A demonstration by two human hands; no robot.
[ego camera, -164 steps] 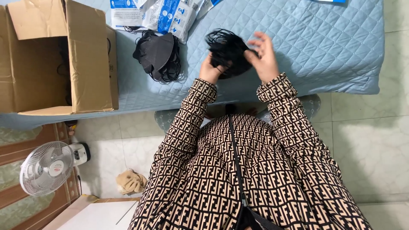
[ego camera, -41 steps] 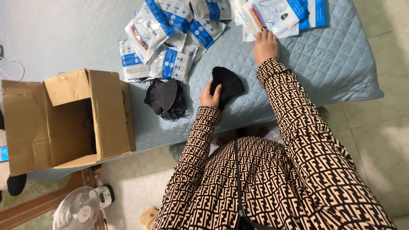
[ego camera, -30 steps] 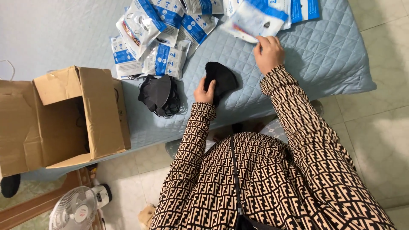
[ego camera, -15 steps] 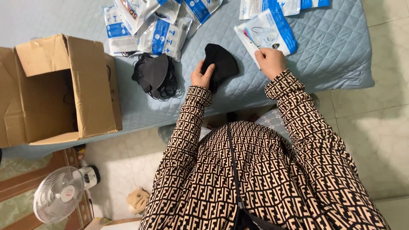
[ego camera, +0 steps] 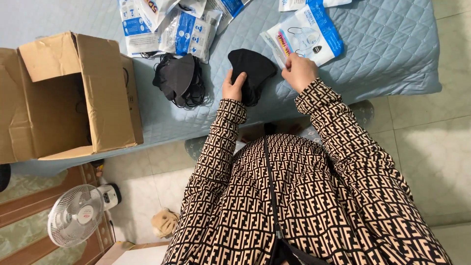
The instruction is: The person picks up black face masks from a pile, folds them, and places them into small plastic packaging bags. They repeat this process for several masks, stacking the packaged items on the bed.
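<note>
The left hand (ego camera: 234, 86) grasps the near left edge of a black folded fabric face mask (ego camera: 251, 71), fingers curled over the cloth. That mask lies on the light blue quilted mattress cover (ego camera: 392, 54), near its near edge and between the two hands. The right hand (ego camera: 299, 72) pinches the near left corner of a flat white and blue plastic mask packet (ego camera: 306, 37), which lies on the cover just right of the black mask and farther away. Left of the held mask sits a loose pile of dark grey masks with ear loops (ego camera: 179, 81). Beyond that pile lies a heap of more white and blue packets (ego camera: 171, 27). At the far left stands an open brown cardboard box (ego camera: 73, 93) on the cover. A small white fan (ego camera: 76, 221) stands on the floor, near left
</note>
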